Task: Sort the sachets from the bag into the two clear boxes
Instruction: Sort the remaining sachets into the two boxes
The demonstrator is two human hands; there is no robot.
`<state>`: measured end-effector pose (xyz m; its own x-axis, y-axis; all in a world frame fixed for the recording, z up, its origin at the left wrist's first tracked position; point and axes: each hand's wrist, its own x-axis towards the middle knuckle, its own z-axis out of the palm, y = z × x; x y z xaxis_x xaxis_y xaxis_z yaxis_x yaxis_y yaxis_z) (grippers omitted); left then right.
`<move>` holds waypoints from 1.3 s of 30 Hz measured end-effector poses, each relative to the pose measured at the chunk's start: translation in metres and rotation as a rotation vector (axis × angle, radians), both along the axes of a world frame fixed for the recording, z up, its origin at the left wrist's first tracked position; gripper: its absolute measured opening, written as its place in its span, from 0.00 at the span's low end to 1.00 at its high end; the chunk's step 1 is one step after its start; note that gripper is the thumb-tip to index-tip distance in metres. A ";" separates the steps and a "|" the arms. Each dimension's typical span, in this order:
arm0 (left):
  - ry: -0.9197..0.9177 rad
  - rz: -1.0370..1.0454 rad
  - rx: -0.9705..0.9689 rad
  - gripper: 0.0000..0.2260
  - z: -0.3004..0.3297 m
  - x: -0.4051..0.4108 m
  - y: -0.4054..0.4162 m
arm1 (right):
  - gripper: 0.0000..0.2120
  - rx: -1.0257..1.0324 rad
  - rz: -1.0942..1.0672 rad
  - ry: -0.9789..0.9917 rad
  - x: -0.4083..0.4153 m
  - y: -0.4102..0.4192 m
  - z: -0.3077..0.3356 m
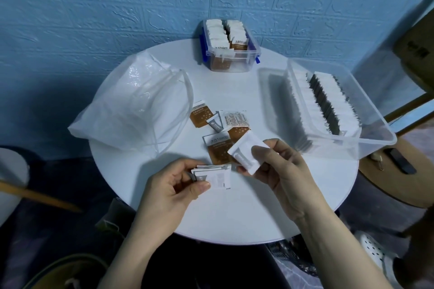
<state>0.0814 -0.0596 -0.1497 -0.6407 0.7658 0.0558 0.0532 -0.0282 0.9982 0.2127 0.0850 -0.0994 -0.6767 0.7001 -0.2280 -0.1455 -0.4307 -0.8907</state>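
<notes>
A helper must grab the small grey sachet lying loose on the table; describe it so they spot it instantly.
On the round white table, look at the loose sachets right of the plastic bag. The grey sachet lies between brown ones: the smallest and the only grey one.

brown sachets (201, 114), white table (234, 206), blue embossed wall (117, 7)

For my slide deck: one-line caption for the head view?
Left hand grips stacked sachets, right hand pinches a white sachet above the table.
</notes>
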 end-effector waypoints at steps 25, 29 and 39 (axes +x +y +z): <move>-0.068 0.038 0.045 0.10 0.011 0.003 -0.001 | 0.12 1.099 0.146 -0.363 -0.027 0.030 -0.002; -0.023 -0.006 0.050 0.11 0.006 0.004 0.000 | 0.10 1.186 0.192 -0.535 -0.050 0.047 -0.009; 0.098 0.044 -0.022 0.15 -0.002 0.003 0.000 | 0.23 1.382 0.142 -0.793 -0.080 0.061 -0.018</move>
